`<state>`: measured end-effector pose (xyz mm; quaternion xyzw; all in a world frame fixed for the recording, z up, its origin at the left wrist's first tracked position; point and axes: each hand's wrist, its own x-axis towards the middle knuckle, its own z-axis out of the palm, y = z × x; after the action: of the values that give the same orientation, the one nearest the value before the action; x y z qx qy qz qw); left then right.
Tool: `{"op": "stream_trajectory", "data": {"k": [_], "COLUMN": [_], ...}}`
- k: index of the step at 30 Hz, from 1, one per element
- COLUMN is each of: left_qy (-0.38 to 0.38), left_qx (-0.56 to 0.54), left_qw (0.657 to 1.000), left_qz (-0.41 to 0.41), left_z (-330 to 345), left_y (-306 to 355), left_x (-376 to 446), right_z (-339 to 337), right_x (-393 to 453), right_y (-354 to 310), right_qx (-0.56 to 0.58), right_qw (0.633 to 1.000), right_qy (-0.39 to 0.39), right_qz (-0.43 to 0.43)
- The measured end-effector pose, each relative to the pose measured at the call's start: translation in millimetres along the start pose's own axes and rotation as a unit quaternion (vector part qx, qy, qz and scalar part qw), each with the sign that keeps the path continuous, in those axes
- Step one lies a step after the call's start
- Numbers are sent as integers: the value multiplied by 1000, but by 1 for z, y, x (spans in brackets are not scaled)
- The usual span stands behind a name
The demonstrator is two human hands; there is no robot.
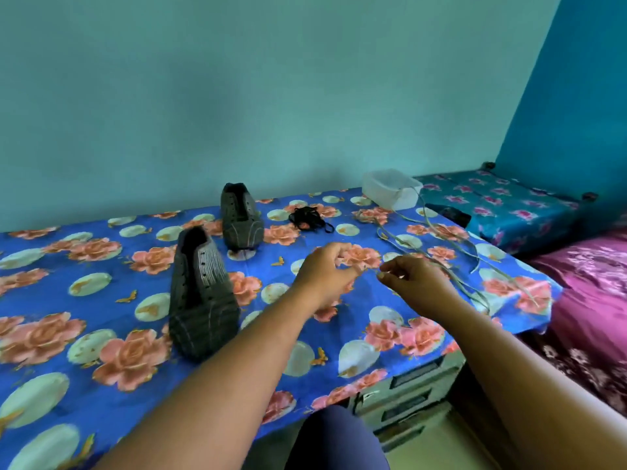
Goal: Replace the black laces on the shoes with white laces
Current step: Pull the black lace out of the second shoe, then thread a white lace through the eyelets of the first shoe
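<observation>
We see our right hand (412, 283) pinching the thin white lace (437, 228) between curled fingers, and our left hand (325, 269) just beside it with fingers curled toward the same strand, though whether it grips the lace we cannot tell. The lace trails away over the blue flowered cloth on the table (101, 266) to a clear plastic box (390, 189). The bundled black laces (310, 218) lie near the far dark grey shoe (239, 217); the near dark grey shoe (200, 293) stands left of our hands.

hands (325, 269) (412, 278) perhaps pinching white lace (451, 266), shoes (203, 293)
</observation>
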<state>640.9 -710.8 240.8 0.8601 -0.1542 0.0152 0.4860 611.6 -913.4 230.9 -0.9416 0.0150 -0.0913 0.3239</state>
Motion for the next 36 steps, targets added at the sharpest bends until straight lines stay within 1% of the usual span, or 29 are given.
{"op": "stream_trajectory", "data": {"k": [2, 5, 8, 12, 14, 19, 21, 25, 27, 28, 30, 31, 33, 34, 36], "left_qy": [-34, -52, -65, -60, -51, -55, -58, -64, -65, -65, -74, -87, -123, -134, -132], "left_qx": [20, 46, 45, 26, 7, -35, -46, -49, -47, -47, -58, -73, -120, -145, -192], "left_qw": [999, 998, 997, 998, 999, 998, 997, 997, 997, 997, 995, 993, 983, 977, 969], "left_qz": [2, 5, -1, -9, -9, -18, -17, -15, -18, -19, -27, -37, -65, -76, -85], "left_z": [23, 46, 62, 71, 70, 66, 64, 60, 59, 58, 57, 57, 54, 51, 42], "left_y": [3, 4, -1, -11, -15, -27, -29, -31, -30, -29, -27, -25, -20, -16, -10], "left_x": [12, 24, 31, 35, 35, 31, 28, 24, 21, 20, 18, 17, 12, 9, 4], "right_z": [-11, -23, -32, -36, -36, -27, -21, -13, -8, -5, 1, 3, 8, 10, 15], "right_x": [5, 13, 24, 36, 39, 47, 49, 49, 48, 48, 44, 41, 34, 32, 29], "right_y": [29, 61, 83, 99, 102, 99, 93, 79, 68, 62, 46, 36, 15, 6, -13], "right_qx": [-41, -132, -225, -301, -306, -265, -249, -223, -182, -142, -7, 83, 250, 309, 421], "right_qw": [998, 988, 971, 946, 940, 947, 950, 959, 968, 975, 986, 982, 952, 935, 892], "right_qy": [29, 54, 34, 29, 33, 68, 63, 22, 17, 20, 35, 39, 39, 33, 18], "right_qz": [28, 63, 71, 116, 145, 170, 179, 172, 171, 170, 163, 162, 170, 170, 160]}}
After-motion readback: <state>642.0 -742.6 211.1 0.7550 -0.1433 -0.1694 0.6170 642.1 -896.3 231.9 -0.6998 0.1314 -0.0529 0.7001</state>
